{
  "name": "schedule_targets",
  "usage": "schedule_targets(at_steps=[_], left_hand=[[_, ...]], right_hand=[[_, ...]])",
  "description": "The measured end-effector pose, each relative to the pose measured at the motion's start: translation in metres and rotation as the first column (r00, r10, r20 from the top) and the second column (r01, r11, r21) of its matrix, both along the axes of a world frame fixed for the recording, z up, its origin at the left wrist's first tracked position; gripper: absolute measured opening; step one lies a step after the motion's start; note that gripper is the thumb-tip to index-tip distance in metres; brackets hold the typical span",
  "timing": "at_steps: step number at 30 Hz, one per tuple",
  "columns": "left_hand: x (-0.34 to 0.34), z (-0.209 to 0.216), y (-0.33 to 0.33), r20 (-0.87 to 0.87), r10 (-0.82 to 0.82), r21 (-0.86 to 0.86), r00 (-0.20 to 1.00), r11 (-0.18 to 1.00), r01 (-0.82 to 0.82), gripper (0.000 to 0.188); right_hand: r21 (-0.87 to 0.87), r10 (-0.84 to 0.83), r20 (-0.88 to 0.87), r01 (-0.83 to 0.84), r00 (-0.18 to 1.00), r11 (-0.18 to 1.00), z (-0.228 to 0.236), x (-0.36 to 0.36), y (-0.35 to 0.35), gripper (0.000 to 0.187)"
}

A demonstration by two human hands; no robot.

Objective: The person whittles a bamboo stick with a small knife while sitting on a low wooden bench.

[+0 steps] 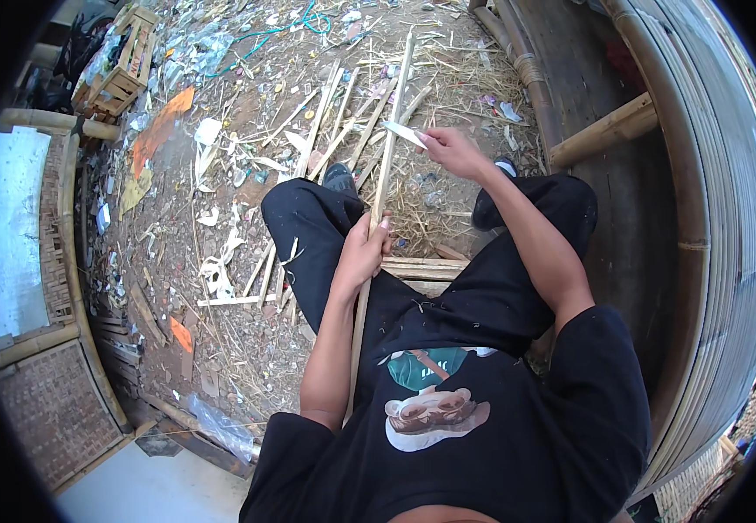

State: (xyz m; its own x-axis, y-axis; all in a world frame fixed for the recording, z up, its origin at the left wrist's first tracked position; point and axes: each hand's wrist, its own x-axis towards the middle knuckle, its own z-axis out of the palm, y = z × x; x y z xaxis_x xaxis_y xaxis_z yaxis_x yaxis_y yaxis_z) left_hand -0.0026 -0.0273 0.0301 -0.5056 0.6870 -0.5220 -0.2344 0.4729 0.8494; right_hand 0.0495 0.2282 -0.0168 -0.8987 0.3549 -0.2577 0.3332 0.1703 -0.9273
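A long pale bamboo strip point(384, 179) runs from beside my left hip, between my legs and out over the ground. My left hand point(366, 250) is wrapped round it near my left thigh. In my right hand point(453, 152) is a knife, held above my right shin. Its light blade point(405, 132) points to the left and lies across the strip, touching or just over it. The knife's handle is hidden inside my fingers. More cut bamboo strips point(318, 131) lie on the ground beyond my left foot.
Litter and wood shavings point(447, 213) cover the dirt ground. A wooden crate point(128, 61) stands far left, with a green cord point(264, 33) nearby. Bamboo poles point(604, 131) and a dark plank bench point(609, 227) border my right. Woven bamboo panels point(60, 405) stand at left.
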Motion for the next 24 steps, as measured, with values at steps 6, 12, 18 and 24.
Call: schedule_targets(at_steps=[6,12,18,24], left_hand=[[-0.004,-0.042,0.002,-0.258,-0.016,-0.001,0.966,1.0,0.016,0.026],[0.003,-0.03,0.008,-0.327,-0.062,-0.052,0.943,0.998,0.047,0.029],[0.004,-0.021,0.004,-0.353,-0.076,-0.108,0.933,0.993,0.041,0.029],[0.004,-0.025,-0.002,-0.366,-0.098,-0.115,0.926,0.992,0.06,0.03]], right_hand=[[0.217,0.048,-0.056,-0.035,0.997,0.976,-0.014,0.003,-0.054,0.034],[0.246,-0.281,0.016,0.268,0.96,0.931,-0.029,-0.023,-0.014,0.034],[0.259,-0.174,-0.006,0.17,0.985,0.951,-0.041,-0.021,-0.019,0.037],[-0.156,-0.084,0.181,0.113,0.98,0.981,-0.041,-0.02,-0.014,0.042]])
